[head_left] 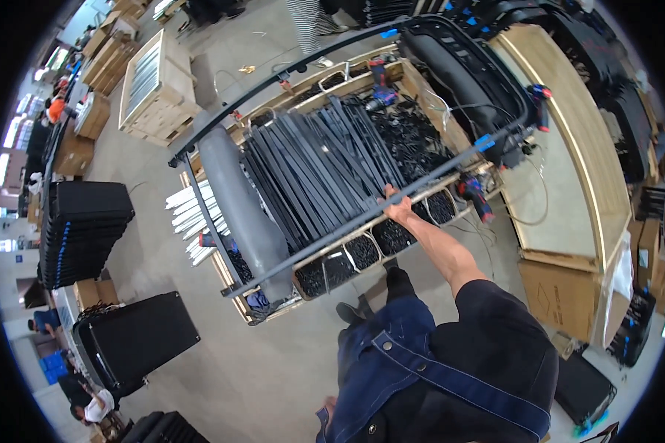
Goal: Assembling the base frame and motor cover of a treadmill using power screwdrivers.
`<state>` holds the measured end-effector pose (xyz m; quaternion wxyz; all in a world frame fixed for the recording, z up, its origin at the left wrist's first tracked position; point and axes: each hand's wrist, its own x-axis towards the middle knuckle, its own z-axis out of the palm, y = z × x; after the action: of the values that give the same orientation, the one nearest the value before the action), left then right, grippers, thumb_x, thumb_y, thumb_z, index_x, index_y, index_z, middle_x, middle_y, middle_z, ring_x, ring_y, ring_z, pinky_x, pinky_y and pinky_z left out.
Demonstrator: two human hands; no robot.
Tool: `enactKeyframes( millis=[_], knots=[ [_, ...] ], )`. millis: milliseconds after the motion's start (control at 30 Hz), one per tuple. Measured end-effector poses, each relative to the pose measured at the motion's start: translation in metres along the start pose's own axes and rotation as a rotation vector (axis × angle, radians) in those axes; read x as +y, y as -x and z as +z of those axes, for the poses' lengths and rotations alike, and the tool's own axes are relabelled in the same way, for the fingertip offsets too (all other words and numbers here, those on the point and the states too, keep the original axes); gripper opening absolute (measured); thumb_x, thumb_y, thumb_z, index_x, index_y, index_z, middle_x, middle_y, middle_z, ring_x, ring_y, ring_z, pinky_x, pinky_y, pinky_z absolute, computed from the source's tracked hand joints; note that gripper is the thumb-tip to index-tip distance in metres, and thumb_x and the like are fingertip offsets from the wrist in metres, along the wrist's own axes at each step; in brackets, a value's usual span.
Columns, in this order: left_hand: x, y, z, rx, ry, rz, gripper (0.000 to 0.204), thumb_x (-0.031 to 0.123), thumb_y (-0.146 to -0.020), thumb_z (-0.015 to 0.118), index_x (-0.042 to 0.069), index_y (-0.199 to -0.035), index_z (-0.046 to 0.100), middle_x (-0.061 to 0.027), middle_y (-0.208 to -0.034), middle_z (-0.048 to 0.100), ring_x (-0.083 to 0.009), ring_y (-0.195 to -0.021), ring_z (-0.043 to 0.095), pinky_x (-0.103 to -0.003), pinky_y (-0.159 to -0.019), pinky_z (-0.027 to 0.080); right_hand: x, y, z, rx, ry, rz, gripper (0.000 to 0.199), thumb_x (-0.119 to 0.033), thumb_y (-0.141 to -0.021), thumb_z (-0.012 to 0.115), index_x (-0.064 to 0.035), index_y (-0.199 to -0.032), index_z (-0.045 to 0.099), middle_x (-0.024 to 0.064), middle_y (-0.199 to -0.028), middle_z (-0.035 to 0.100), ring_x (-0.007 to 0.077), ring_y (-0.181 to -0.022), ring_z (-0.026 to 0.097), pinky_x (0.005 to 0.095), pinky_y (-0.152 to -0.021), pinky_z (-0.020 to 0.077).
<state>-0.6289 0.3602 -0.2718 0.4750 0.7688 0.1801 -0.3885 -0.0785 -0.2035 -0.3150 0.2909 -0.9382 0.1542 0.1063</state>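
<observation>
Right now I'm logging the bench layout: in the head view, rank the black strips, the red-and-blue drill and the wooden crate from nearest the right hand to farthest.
1. Black strips, just left of the right hand.
2. Red-and-blue drill, to its right on the bench edge.
3. Wooden crate, far upper left on the floor.

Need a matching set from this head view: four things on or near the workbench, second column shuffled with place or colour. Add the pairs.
Things:
1. right hand
2. grey padded roll
3. white strips
4. cardboard box

Places:
A. on the floor, right of the bench
B. on the near frame bar
C. along the bench's left end
D. sticking out past the bench's left side

Pairs: 1-B, 2-C, 3-D, 4-A
</observation>
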Motion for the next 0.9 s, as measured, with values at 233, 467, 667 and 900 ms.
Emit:
enactKeyframes(
  millis=[233,467,667,900],
  knots=[
    [0.058,0.002,0.096,0.273,-0.239,-0.068,0.032,0.028,-0.101,0.053,0.000,-0.110,0.063,-0.0165,-0.106,0.069,-0.0281,-0.098,0.069,-0.038,-0.081,0.057,-0.030,-0.022,-0.021,-0.289,-0.195,-0.016,0.052,-0.040,-0.092,0.063,0.0007,-0.123,0.057,0.0265,-0.106,0.069,0.0440,-0.107,0.064,0.0507,-0.090,0.0501],
    [0.243,-0.086,0.126,0.475,0.861,-0.313,0.040,0.030,-0.098,0.061,-0.001,-0.123,0.060,-0.0179,-0.111,0.070,-0.0277,-0.098,0.070,-0.036,-0.080,0.057,-0.020,0.006,-0.057,-0.131,-0.385,-0.123,0.053,-0.047,-0.096,0.059,0.0033,-0.110,0.065,0.0301,-0.099,0.068,0.0453,-0.101,0.065,0.0479,-0.084,0.0503],
    [0.417,-0.225,0.112,0.072,0.808,0.085,0.044,0.038,-0.098,0.064,0.002,-0.123,0.060,-0.0133,-0.110,0.068,-0.0224,-0.100,0.067,-0.036,-0.085,0.055,0.018,0.160,-0.149,-0.209,-0.233,-0.050,0.047,-0.050,-0.097,0.057,-0.0039,-0.104,0.065,0.0240,-0.081,0.067,0.0464,-0.083,0.065,0.0518,-0.073,0.0491],
    [0.529,-0.291,0.128,-0.187,1.078,0.148,0.087,0.068,-0.092,0.055,0.013,-0.154,0.029,-0.0216,-0.141,0.053,-0.0344,-0.130,0.052,-0.054,-0.107,0.042,0.095,0.345,-0.203,-0.200,0.167,-0.183,0.041,-0.050,-0.096,0.059,-0.0092,-0.091,0.061,0.0172,-0.069,0.065,0.0413,-0.070,0.065,0.0521,-0.061,0.0489]
  ],
)
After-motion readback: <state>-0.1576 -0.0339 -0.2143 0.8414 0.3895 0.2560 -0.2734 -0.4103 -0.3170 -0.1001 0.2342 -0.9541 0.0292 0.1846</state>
